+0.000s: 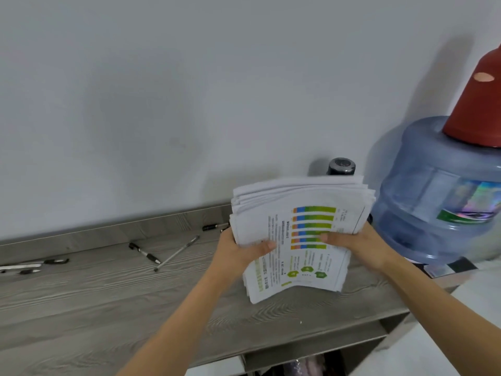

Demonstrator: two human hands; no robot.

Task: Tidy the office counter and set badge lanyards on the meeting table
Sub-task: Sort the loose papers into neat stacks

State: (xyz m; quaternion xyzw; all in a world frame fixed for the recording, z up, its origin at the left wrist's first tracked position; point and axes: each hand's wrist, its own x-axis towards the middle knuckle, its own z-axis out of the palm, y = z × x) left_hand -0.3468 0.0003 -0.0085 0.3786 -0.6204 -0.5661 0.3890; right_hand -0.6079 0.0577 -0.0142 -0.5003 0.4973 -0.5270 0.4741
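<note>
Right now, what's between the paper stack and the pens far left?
In the head view, a black-and-white pen and a clear pen lie in a V; a third pen sits farther back.

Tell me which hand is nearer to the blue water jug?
Right. The right hand grips the paper stack at the edge beside the jug; the left hand grips the opposite edge.
</note>
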